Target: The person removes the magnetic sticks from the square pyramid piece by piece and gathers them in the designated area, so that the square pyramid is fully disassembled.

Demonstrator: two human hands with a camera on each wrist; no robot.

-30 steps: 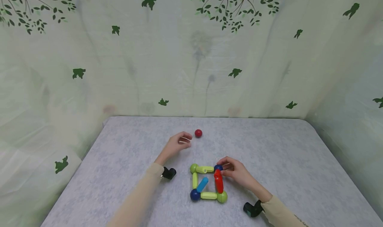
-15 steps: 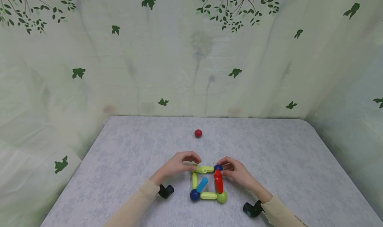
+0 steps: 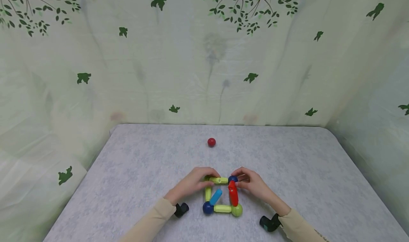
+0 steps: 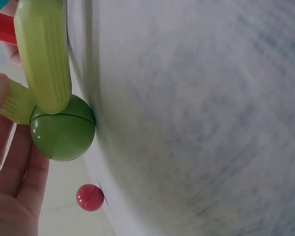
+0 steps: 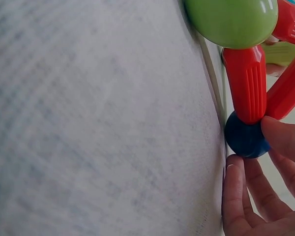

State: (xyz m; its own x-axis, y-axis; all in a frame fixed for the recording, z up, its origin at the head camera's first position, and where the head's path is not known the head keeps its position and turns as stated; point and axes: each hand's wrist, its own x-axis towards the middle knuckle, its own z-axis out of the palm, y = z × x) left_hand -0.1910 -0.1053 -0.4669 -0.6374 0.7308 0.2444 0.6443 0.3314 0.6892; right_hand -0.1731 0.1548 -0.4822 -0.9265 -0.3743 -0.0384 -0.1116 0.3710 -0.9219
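A square of magnetic sticks and balls lies on the table, with other sticks slanting up from its corners. My left hand (image 3: 195,182) pinches a yellow-green magnetic stick (image 4: 18,105) at the far-left green ball (image 4: 64,132); the fingers lie behind that ball. At the far-right corner my right hand (image 3: 255,185) holds the dark blue ball (image 5: 246,135) between thumb and fingers, where two red sticks (image 5: 247,86) meet. Near the front are another dark blue ball (image 3: 208,208) with a light-blue stick (image 3: 216,197), and a second green ball (image 3: 237,210).
Beyond the square a loose red ball (image 3: 211,142) sits on the grey cloth-covered table (image 3: 153,146). A pale curtain (image 3: 191,57) printed with leaves hangs behind the table's far edge and along both sides.
My left hand has come back from beside the red ball to the square's far-left corner and taken hold there. The right hand and the red ball have stayed put.
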